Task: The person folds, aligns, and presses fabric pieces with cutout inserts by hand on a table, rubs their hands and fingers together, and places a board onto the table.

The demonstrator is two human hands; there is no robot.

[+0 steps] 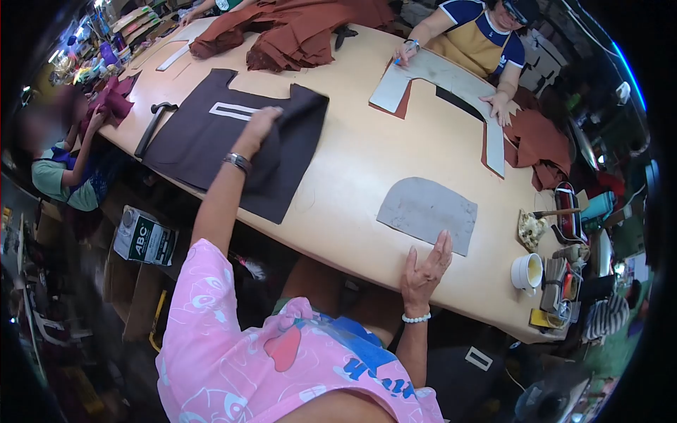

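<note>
L. hand, w/ wristwatch: fingers partly curled at a fold of the dark fabric panel, blurred; whether they grip it, can't tell. Panel lies on the L. part of the worktable, w/ a white rect. frame on top, beside the L. hand. Claw hammer: along panel's L. edge. R. hand, w/ bead bracelet: open, fingers extended, holding nothing; fingertips at lower edge of the grey curved-top piece, contact unclear. Opp. side: co-worker w/ pen at a pale template over rust fabric. Table's R. end: white cup, brush.
</note>
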